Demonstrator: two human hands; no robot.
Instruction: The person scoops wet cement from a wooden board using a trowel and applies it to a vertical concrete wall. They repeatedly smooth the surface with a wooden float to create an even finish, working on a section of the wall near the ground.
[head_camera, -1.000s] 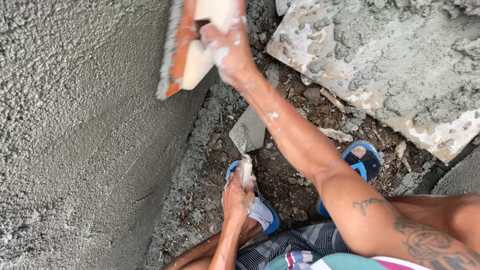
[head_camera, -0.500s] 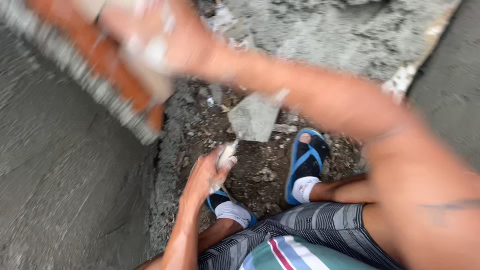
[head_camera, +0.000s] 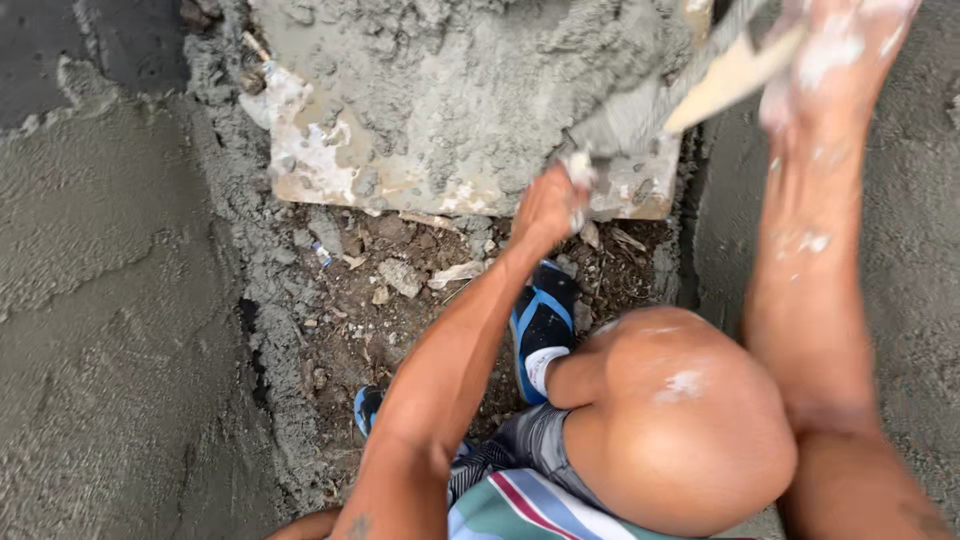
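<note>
Mortar heap (head_camera: 480, 90) on far board (head_camera: 330, 175) | left hand (head_camera: 548, 208) grips trowel (head_camera: 615, 130) dug into it | right hand (head_camera: 835, 60) holds wooden float (head_camera: 735, 75) | left wall (head_camera: 90, 300) plastered, heap mostly unused

1. One view only, from a camera worn on the person's head, looking steeply down past the bent knee (head_camera: 690, 420) to the ground.
2. The mortar board (head_camera: 460, 110) serves as landmark: it fills the top centre of the frame, cut off by the upper edge.
3. The camera sits close; forearms and the knee below the board fill much of the lower frame.
4. Left of the board runs a plastered wall surface (head_camera: 100, 330); right of it, another grey surface.
</note>
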